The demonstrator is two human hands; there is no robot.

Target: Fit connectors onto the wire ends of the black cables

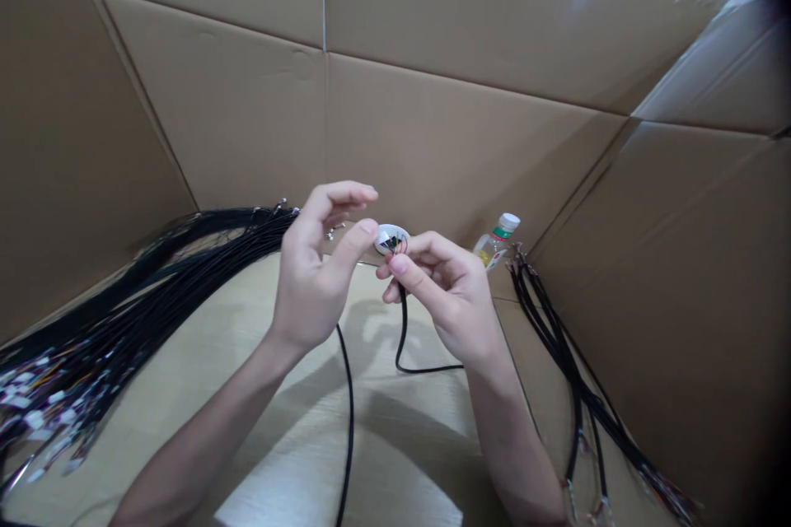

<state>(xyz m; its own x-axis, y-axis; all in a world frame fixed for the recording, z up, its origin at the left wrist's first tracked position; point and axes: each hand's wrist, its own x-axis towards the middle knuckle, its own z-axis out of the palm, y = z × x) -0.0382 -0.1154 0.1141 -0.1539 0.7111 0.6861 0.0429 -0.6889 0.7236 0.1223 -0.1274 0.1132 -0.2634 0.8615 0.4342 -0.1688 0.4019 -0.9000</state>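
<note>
Head view: right hand (pixel 454 288) pinches the end of a black cable (pixel 404 329) between thumb and fingers. Coloured wires (pixel 393 244) fan out just above the thumb tip, against a white round part (pixel 384 231) at the fingertips. Cable hangs below the grip, bends and runs right behind the wrist. Left hand (pixel 315 280) is held open, thumb and fingers spread apart, thumb tip right by the white round part's left rim; can't tell if it touches.

Hard to read: wire ends too small to sort, lower side of the white part covered by right fingers. Another black cable length (pixel 350 420) drops from behind the left hand and is cut off at the bottom; can't tell if it's the same cable. Left cable bundle (pixel 203 263) passes partly behind the left hand, its white connectors (pixel 37 420) running to the frame edge. Bottle (pixel 494 245) partly hidden behind the right hand.

Edges: cardboard wall (pixel 432 140) stands behind the hands, more panels both sides. Tabletop (pixel 408 428) shows between the forearms, its right edge passing close to the right forearm (pixel 512 436); right cable bundle (pixel 568 362) lies beyond that edge.
</note>
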